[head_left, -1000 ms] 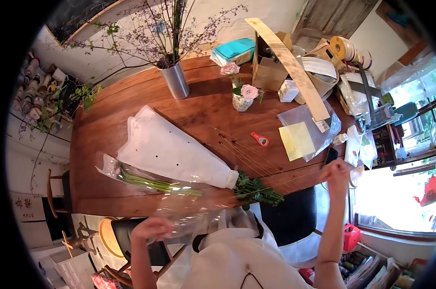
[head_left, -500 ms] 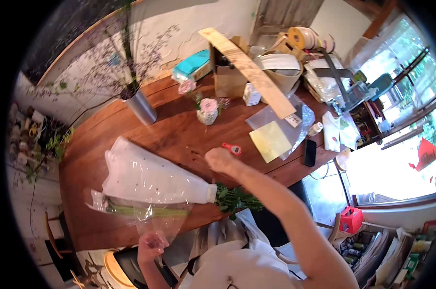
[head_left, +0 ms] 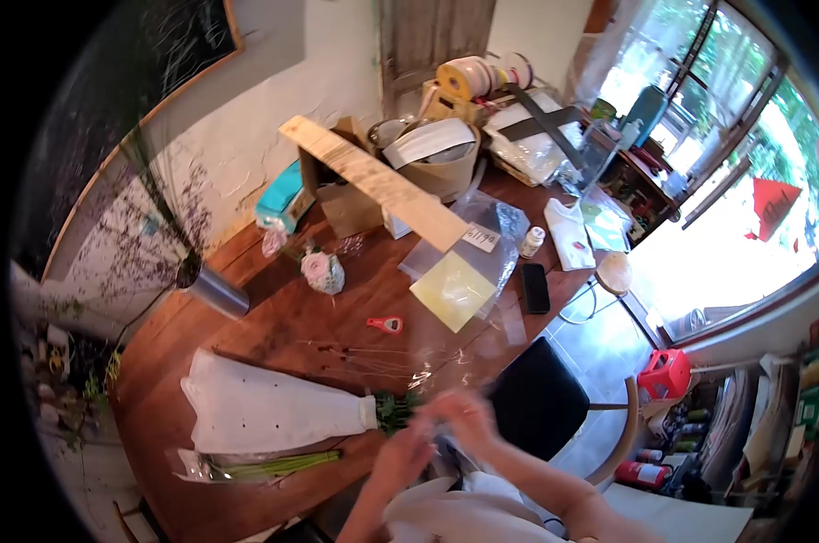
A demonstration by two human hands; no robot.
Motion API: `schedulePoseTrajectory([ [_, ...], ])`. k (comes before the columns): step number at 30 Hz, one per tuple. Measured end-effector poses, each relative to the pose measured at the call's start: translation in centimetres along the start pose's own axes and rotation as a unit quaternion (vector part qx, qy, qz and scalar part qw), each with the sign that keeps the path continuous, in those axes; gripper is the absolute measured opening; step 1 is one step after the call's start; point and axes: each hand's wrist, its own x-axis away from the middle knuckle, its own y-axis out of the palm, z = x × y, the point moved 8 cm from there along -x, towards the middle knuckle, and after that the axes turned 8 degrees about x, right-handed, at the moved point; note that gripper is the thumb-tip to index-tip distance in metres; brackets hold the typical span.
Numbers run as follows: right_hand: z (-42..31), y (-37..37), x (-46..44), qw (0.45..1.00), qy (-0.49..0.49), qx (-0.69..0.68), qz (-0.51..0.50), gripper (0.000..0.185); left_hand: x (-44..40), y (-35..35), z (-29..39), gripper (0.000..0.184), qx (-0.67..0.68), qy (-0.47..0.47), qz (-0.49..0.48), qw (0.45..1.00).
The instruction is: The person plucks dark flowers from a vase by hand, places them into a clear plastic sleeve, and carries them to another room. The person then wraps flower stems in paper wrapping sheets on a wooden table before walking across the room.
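My left hand (head_left: 404, 454) and my right hand (head_left: 464, 421) are close together at the table's front edge, fingers closed and a little blurred. They hold a clear plastic sheet (head_left: 447, 362), which shows only by its glints above my fingers. Just left of them lies a bouquet in a white, dotted paper wrap (head_left: 269, 405), wide end to the left. Green leaves (head_left: 392, 413) stick out at its narrow end, near my hands. Below the bouquet are green stems in a clear sleeve (head_left: 278, 466).
A small red-and-white tool (head_left: 385, 324) and thin wire-like sticks (head_left: 360, 359) lie on the wooden table (head_left: 274, 330). Farther back are a rose vase (head_left: 323, 274), a metal vase (head_left: 218, 291), a yellow sheet (head_left: 453, 291), a phone (head_left: 535, 288) and a wooden plank (head_left: 373, 181). A black chair (head_left: 541, 398) stands right.
My left hand has come right and up with the clear plastic sheet, off the wrapped stems. My right hand has drawn back from the table's middle to meet it. The view has turned right.
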Motion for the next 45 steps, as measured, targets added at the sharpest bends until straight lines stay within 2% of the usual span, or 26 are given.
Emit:
schedulePoseTrajectory([
  [1, -1.2, -6.2, 0.9, 0.989, 0.051, -0.024, 0.138, 0.025, -1.2, 1.8, 1.3, 0.045, -0.027, 0.06, -0.017, 0.998],
  [2, -3.2, -13.2, 2.9, 0.942, 0.024, 0.224, 0.251, 0.023, -2.4, 3.4, 2.0, 0.051, -0.054, 0.119, -0.031, 0.991],
  [3, -3.5, -20.4, 6.3, 0.875, 0.123, 0.3, 0.36, 0.019, -3.0, 5.2, 0.9, 0.052, 0.03, 0.085, -0.074, 0.993],
  [4, -7.0, -24.9, 10.2, 0.652, -0.15, 0.582, 0.463, 0.018, -3.5, 6.5, 0.1, 0.054, 0.111, 0.05, -0.116, 0.986],
  [5, -8.1, -29.1, 14.2, 0.651, -0.031, 0.585, 0.483, 0.019, -4.1, 6.7, 0.6, 0.049, 0.156, 0.011, -0.133, 0.979],
  [6, -9.0, -33.0, 18.4, 0.64, 0.094, 0.589, 0.484, 0.02, -4.9, 6.7, 0.2, 0.047, 0.146, 0.006, -0.146, 0.978],
  [7, -7.8, -36.8, 23.9, 0.597, 0.033, 0.617, 0.513, 0.014, -5.7, 7.0, -0.7, 0.044, 0.14, 0.001, -0.155, 0.978],
  [9, -3.3, -42.1, 34.5, 0.533, 0.254, 0.654, 0.473, 0.02, -7.4, 6.7, -1.6, 0.035, 0.156, -0.019, -0.126, 0.98],
  [10, -0.6, -43.4, 38.2, 0.552, 0.35, 0.646, 0.395, 0.023, -8.2, 6.4, -1.8, 0.034, 0.15, -0.025, -0.115, 0.982],
  [11, -0.9, -41.7, 40.6, 0.574, 0.335, 0.608, 0.434, 0.027, -8.9, 5.8, -2.0, 0.033, 0.144, -0.031, -0.105, 0.983],
  [12, 4.8, -45.1, 47.7, 0.553, 0.333, 0.621, 0.443, 0.031, -9.5, 5.4, -2.2, 0.031, 0.137, -0.037, -0.096, 0.985],
  [14, 6.7, -42.7, 49.2, 0.478, 0.527, 0.647, 0.273, 0.027, -10.1, 4.7, -2.3, 0.028, 0.14, -0.027, -0.063, 0.988],
  [16, 2.3, -39.5, 42.8, 0.397, 0.478, 0.717, 0.315, 0.045, -10.0, 4.3, -2.5, 0.028, 0.124, -0.037, -0.049, 0.99],
  [17, 2.4, -40.7, 38.7, 0.506, 0.436, 0.703, 0.245, 0.053, -9.8, 4.2, -2.6, 0.027, 0.13, -0.054, -0.047, 0.989],
  [19, 0.6, -41.9, 30.1, 0.593, 0.093, 0.702, 0.384, 0.039, -8.7, 5.4, -4.8, 0.025, 0.184, -0.08, -0.04, 0.979],
  [20, -3.2, -37.4, 21.7, 0.615, 0.081, 0.72, 0.31, 0.049, -8.1, 5.8, -5.9, 0.025, 0.215, -0.098, -0.034, 0.971],
  [21, -0.7, -38.8, 17.1, 0.57, 0.056, 0.775, 0.268, 0.053, -7.5, 6.0, -6.2, 0.025, 0.195, -0.111, -0.047, 0.973],
  [22, -5.1, -34.3, 10.3, 0.693, 0.022, 0.64, 0.331, 0.049, -6.9, 6.0, -6.3, 0.026, 0.177, -0.126, -0.055, 0.975],
  [23, -5.9, -31.1, 4.4, 0.724, -0.056, 0.627, 0.283, 0.041, -6.3, 5.4, -6.0, 0.027, 0.16, -0.089, -0.039, 0.982],
  [26, -10.1, -15.7, -8.6, 0.725, -0.322, 0.603, 0.087, 0.022, -3.7, 2.7, -5.6, 0.027, 0.184, -0.097, 0.031, 0.978],
  [29, -8.9, -2.9, -15.6, 0.761, -0.414, 0.498, -0.032, 0.014, 0.6, -1.9, -5.4, 0.026, 0.161, -0.138, 0.137, 0.968],
  [33, -8.3, 13.2, -16.1, 0.838, -0.346, 0.366, -0.207, 0.01, 9.6, -6.1, -10.4, 0.025, 0.197, -0.168, 0.334, 0.906],
  [36, -3.9, 21.0, -14.1, 0.889, -0.178, 0.26, -0.333, 0.012, 16.7, -7.5, -14.0, 0.021, 0.387, -0.093, 0.479, 0.782],
  [39, -1.9, 26.1, -11.6, 0.854, -0.179, 0.291, -0.393, 0.014, 23.5, -8.7, -17.4, 0.023, 0.398, -0.185, 0.538, 0.72],
  [42, 1.5, 29.1, -10.7, 0.838, -0.142, 0.33, -0.411, 0.015, 30.0, -10.6, -24.5, 0.039, 0.342, -0.198, 0.642, 0.657],
  [45, 6.7, 30.9, -9.4, 0.812, -0.108, 0.417, -0.394, 0.033, 35.6, -13.3, -32.6, 0.061, 0.294, -0.283, 0.738, 0.537],
])
